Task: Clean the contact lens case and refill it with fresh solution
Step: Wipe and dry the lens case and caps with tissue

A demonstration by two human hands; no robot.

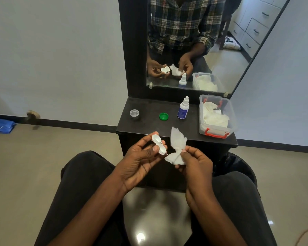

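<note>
We hold the contact lens case [158,144] in the left hand [142,162], fingers and thumb curled round it, with both wells uncapped and facing up toward the camera. The long axis of the case runs from upper left to lower right, so its lower well is the one nearest the right hand [194,160].

We pinch a crumpled tissue [176,148] in the right hand between thumb and fingertips. One twisted end of it points left and down toward the case, and the other end fans upward. The tissue lies just beside the case, to its right. Whether the tip already touches the lower well we cannot tell at this resolution, though a small gap appears to remain.

The coming move, as we judge it, is a short leftward travel of the tissue tip into the nearer well, followed by a wipe. The left hand need only steady the case.

On the dark shelf [149,126] beyond the hands stand the solution bottle [183,109], a green cap [163,116] and a clear cap [134,113], all well apart from the case. A plastic box [218,134] of tissues sits at the right.

Refilling has not begun.
</note>
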